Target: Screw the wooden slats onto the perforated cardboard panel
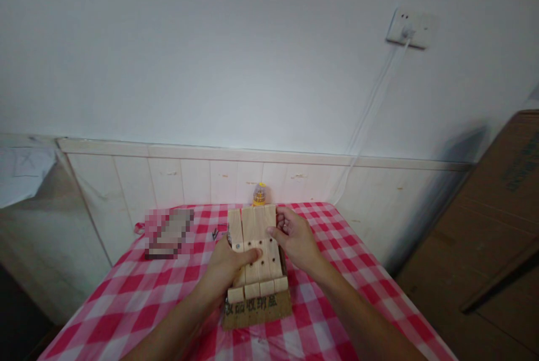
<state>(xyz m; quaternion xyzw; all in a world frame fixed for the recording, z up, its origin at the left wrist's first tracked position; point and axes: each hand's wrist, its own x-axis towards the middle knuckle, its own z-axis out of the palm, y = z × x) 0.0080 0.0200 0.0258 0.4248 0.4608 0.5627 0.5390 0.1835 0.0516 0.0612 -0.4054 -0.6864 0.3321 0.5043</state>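
Checked tablecloth (138, 299), both hands gripping wooden block panel (256, 243)

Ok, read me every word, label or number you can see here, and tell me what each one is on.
Cardboard under the wood slats: a row of dark printed Chinese characters, too blurred to read surely.
Brown box at right: dark printing on its side, too blurred to read.
Paper at left: faint marks, unreadable.
Pixelated object: nothing readable.
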